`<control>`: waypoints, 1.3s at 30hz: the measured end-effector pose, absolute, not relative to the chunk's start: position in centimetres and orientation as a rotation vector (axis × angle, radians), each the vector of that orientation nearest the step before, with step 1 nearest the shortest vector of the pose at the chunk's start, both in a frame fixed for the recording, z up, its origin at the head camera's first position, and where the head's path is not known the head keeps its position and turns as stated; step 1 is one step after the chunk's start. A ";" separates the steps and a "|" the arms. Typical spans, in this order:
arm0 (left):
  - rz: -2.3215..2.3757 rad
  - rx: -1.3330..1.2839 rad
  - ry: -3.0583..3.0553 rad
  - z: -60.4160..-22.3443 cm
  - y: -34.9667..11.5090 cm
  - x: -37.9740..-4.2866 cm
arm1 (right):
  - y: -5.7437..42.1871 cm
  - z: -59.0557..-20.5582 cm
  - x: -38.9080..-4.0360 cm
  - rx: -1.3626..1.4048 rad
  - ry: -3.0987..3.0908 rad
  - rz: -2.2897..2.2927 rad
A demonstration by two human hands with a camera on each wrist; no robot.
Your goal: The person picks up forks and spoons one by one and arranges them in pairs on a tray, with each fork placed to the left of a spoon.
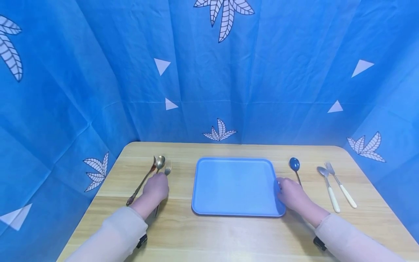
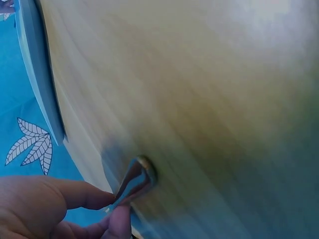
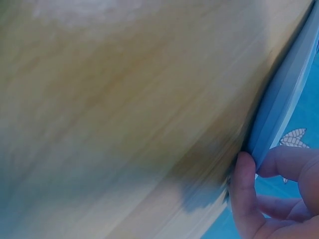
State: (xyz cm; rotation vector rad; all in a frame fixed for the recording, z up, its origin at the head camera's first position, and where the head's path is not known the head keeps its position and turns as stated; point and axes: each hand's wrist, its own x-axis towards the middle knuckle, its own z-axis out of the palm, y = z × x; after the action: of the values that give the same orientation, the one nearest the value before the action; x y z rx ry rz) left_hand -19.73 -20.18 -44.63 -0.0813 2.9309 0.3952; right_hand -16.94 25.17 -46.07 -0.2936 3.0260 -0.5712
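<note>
My left hand (image 1: 157,187) pinches a silver fork (image 1: 168,167) by its handle, between thumb and fingertips. The handle's rounded end (image 2: 146,168) juts toward the camera in the left wrist view. Close beside that hand lie a metal spoon (image 1: 160,162), its handle partly hidden by the hand, and a piece of cutlery with an ornate handle (image 1: 133,197). In the middle of the table lies a shallow blue tray (image 1: 235,216). My right hand (image 1: 290,193) grips its right rim, thumb (image 3: 244,174) and index finger on either side of the edge.
Right of the tray lies a dark blue spoon (image 1: 294,164), its handle partly behind my right hand. Farther right are a white-handled spoon (image 1: 332,198) and a white-handled fork (image 1: 347,194). A blue patterned cloth (image 1: 209,83) hangs around the wooden table (image 1: 222,240).
</note>
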 end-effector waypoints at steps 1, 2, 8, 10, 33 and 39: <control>0.395 -0.083 2.925 -44.6 -20.2 -19.8 | 25.2 -46.1 -16.9 -0.291 3.027 -0.570; 0.390 -0.082 2.920 -44.6 -20.2 -19.9 | 25.2 -46.1 -16.9 -0.288 3.026 -0.570; 0.388 -0.086 2.876 -44.5 -20.2 -20.2 | 25.2 -46.2 -16.9 -0.285 3.024 -0.578; 0.398 -0.082 2.868 -44.6 -20.2 -20.3 | 25.2 -46.2 -16.9 -0.283 3.023 -0.577; 0.477 0.010 2.866 -44.0 -18.6 -19.4 | 25.1 -45.9 -17.0 -0.287 3.021 -0.582; 0.484 0.017 2.863 -43.4 -17.5 -19.2 | 25.1 -46.0 -16.9 -0.283 3.018 -0.584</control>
State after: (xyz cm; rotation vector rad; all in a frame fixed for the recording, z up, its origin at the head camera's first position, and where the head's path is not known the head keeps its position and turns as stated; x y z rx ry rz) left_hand -19.18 -17.55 -43.43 0.0169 2.8635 0.4841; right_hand -16.86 25.11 -45.97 -0.2832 3.0182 -0.5839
